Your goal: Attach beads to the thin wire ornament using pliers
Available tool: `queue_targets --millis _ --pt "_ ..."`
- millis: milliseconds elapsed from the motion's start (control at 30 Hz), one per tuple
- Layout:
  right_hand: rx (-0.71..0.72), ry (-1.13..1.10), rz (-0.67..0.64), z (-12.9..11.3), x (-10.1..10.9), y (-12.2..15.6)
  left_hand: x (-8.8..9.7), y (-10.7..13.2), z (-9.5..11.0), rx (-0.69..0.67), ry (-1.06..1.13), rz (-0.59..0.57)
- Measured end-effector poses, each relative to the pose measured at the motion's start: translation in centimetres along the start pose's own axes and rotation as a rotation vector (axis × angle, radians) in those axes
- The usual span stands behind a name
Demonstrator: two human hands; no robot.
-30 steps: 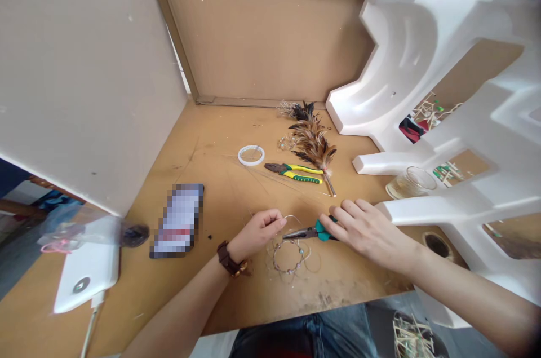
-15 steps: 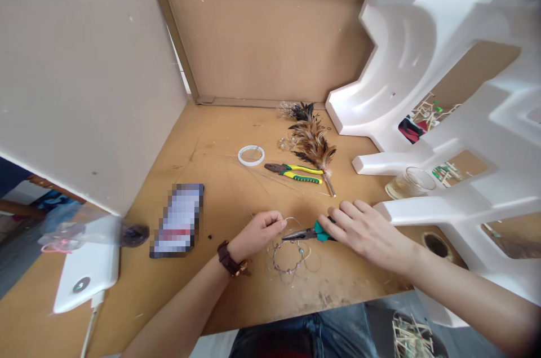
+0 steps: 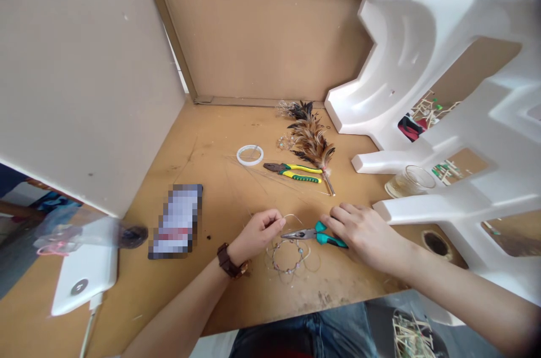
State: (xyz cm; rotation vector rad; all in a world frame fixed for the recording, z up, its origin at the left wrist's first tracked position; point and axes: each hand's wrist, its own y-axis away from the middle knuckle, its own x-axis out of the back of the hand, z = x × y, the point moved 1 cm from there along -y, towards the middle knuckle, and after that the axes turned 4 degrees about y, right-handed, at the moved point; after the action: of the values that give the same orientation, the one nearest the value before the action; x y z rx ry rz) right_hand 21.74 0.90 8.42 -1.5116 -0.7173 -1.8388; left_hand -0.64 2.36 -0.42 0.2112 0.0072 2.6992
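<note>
My left hand (image 3: 262, 230) is closed in a pinch on a thin wire (image 3: 292, 216), which loops out from the fingertips to the right. In my right hand (image 3: 366, 234) are needle-nose pliers (image 3: 306, 234) with teal handles, the handles spread apart and the tip pointing left near my left fingers. Just below the tip lies a beaded wire ring (image 3: 274, 261) with small clear and pinkish beads. Loose wire ends curl around it on the table. Whether the plier jaws touch any wire, I cannot tell.
Yellow-green combination pliers (image 3: 300, 172) lie beyond my hands, beside a feather duster (image 3: 313, 141) and a white ring (image 3: 249, 155). A phone (image 3: 177, 220) and a white power bank (image 3: 87, 273) lie left. White foam pieces (image 3: 393, 70) and a glass jar (image 3: 409, 181) stand right.
The teal handles have spread wider, showing both grips, and my right hand has shifted slightly on them. My left hand keeps its pinch on the wire.
</note>
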Motion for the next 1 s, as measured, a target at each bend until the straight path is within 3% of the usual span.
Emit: queue_targets --millis 167,300,500,600,667,800,1000 --pt "-0.186 -0.338 -0.209 0.3 -0.1 0.3 -0.3 0.5 -0.1 -0.157 -0.104 0.058" --pt "-0.253 -0.571 -0.353 0.5 -0.5 0.6 -0.5 0.8 0.0 -0.268 -0.207 0.06" --pt "-0.254 -0.575 -0.249 0.6 -0.9 0.8 -0.2 0.4 -0.2 -0.251 -0.301 0.118" --pt "-0.259 -0.603 -0.237 1.0 -1.4 1.4 0.3 0.1 -0.4 -0.17 -0.158 0.16" --pt "-0.308 -0.575 -0.24 1.5 -2.4 2.0 0.5 0.1 -0.5 -0.104 0.009 0.124" --pt "-0.405 -0.28 -0.145 2.5 -5.5 3.1 0.6 0.1 -0.7 -0.001 0.319 0.027" --pt "-0.406 -0.134 -0.066 2.5 -8.5 3.4 0.2 -0.1 -1.1 0.093 0.604 -0.087"
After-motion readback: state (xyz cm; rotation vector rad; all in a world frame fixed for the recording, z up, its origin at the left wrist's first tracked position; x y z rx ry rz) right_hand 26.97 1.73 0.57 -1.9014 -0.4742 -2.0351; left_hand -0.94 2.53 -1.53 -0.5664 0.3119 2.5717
